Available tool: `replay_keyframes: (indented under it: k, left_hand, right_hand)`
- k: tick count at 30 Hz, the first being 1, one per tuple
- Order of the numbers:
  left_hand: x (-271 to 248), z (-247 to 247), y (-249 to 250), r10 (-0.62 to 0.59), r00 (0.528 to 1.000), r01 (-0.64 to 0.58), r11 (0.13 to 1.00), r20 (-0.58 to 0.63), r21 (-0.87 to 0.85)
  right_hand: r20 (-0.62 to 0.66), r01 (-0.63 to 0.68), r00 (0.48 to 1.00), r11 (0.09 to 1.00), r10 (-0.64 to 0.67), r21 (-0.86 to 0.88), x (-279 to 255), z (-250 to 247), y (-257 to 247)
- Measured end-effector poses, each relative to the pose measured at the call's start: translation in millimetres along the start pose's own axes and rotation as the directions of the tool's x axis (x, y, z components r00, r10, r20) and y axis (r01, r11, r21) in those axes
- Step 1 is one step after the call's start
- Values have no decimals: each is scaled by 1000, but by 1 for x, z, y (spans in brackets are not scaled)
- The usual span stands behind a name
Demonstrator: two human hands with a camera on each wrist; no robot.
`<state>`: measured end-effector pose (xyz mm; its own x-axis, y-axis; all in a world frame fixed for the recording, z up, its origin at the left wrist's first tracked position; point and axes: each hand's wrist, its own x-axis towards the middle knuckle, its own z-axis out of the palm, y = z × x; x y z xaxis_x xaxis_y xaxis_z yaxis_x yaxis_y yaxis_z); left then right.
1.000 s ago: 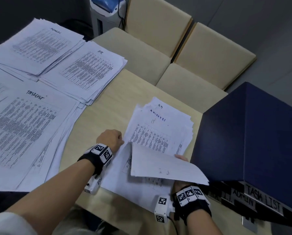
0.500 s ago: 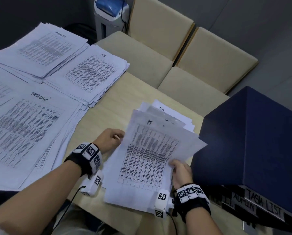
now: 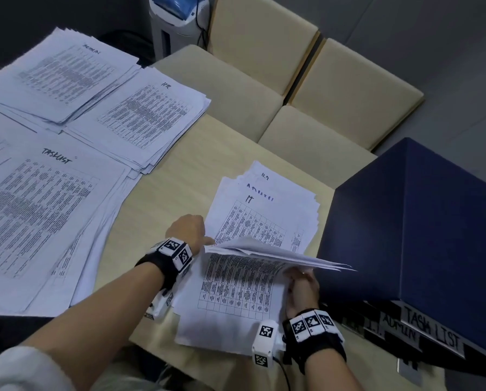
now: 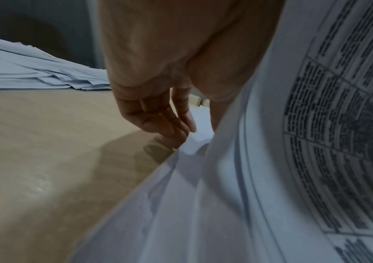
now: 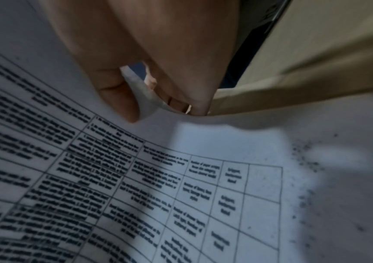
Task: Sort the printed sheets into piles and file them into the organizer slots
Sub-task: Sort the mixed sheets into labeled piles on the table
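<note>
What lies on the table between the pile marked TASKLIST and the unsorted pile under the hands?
Only bare table top lies between the TASKLIST pile and the unsorted pile. The head view shows this.

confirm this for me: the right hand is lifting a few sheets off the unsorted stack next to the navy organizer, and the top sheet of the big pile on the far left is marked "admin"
One detail is wrong. The top sheet of the big left pile is handwritten "TASKLIST", not "admin"; the head view shows it. The rest holds: the right hand is lifting a few sheets off the unsorted stack next to the navy organizer.
</note>
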<state>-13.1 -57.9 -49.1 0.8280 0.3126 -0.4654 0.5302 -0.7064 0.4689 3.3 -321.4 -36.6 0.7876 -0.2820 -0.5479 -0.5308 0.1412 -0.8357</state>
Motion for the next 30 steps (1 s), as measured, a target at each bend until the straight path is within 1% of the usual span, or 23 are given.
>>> replay_keyframes:
  k: [2, 3, 5, 8, 10, 12, 14, 16, 18, 20, 21, 22, 24, 25, 26, 28, 30]
  left_hand:
    - [2, 3, -4, -9, 1000, 9, 1000, 19, 2]
    - [2, 5, -7, -13, 1000, 13, 1000, 4, -20]
    - [2, 6, -13, -18, 1000, 17, 999, -19, -42]
    - [2, 4, -15, 6, 1000, -7, 1000, -4, -10]
    - [0, -4, -17, 6, 1000, -6, 1000, -14, 0]
    - [-2, -14, -23, -17, 998, 17, 1000, -55, 0]
    - [-2, -20, -29, -30, 996, 29, 999, -82, -17]
    - [-3, -22, -30, -34, 996, 27, 995, -76, -95]
    - [-7, -21, -27, 0, 998, -10, 986, -64, -165]
    - [-11, -20, -23, 112, 992, -124, 967, -64, -225]
    - [-14, -22, -22, 161, 985, -173, 934, -63, -313]
    - [-15, -23, -22, 194, 979, -199, 880, -56, -432]
    - [-20, -29, -23, 241, 971, -193, 740, -14, -644]
    - [-23, -32, -21, 253, 967, -167, 682, 15, -712]
    - [-25, -35, -19, 261, 964, -138, 634, 42, -761]
    - [-29, -42, -11, 266, 960, -82, 574, 92, -815]
    - [-31, -51, 1, 298, 947, -66, 545, 120, -836]
  right_hand:
    - [-11, -57, 998, 998, 57, -8, 1, 1, -3]
    - [-17, -80, 997, 997, 80, -6, 5, 1, -2]
    - [-28, -97, 995, 995, 96, -10, 10, 4, -3]
    - [-25, -103, 995, 992, 101, -70, 8, 9, -2]
    - [31, -103, 994, 993, 105, -56, 4, 10, -6]
    - [79, -109, 991, 994, 110, -17, -2, 11, -11]
    - [80, -117, 990, 993, 114, 34, -2, 9, -12]
    - [73, -141, 988, 988, 136, 62, 2, 8, -6]
    - [68, -186, 981, 980, 181, 76, 4, 8, -1]
    - [81, -198, 978, 975, 190, 104, 3, 9, 0]
    - [90, -186, 980, 975, 176, 118, 5, 9, 0]
    - [98, -164, 984, 978, 152, 131, 4, 10, -2]
    - [93, -124, 989, 982, 112, 143, 3, 12, -9]
    - [82, -121, 991, 983, 110, 137, 3, 13, -12]
    - [81, -124, 990, 985, 115, 118, 3, 15, -16]
    - [96, -113, 990, 990, 106, 78, 4, 21, -26]
    - [133, -20, 991, 998, 11, 64, 4, 32, -42]
